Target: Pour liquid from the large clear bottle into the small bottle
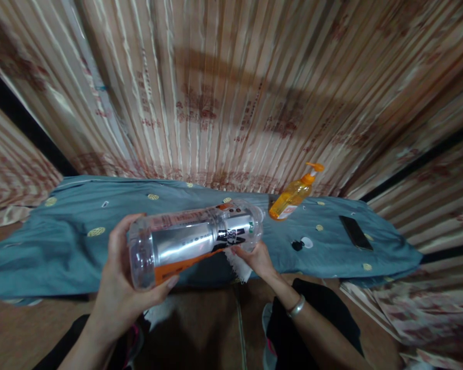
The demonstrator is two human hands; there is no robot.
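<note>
A large clear plastic bottle (185, 241) with a silver, black and orange label is held almost level above the bed. My left hand (125, 277) grips its base end, thumb below and fingers behind. At the other end, my right hand (256, 258) is closed on a crumpled white cloth (238, 266) with a ragged edge, right under the bottle's side. Part of the right fingers is hidden behind the bottle. A silver bangle (296, 306) circles the right wrist.
An orange pump bottle (292, 199) lies tilted on the teal patterned sheet (111, 205), beyond the right hand. Near it are a small black-and-white item (302, 243) and a dark phone (355, 232). Striped curtains (224, 103) hang behind. My legs show below the bed edge.
</note>
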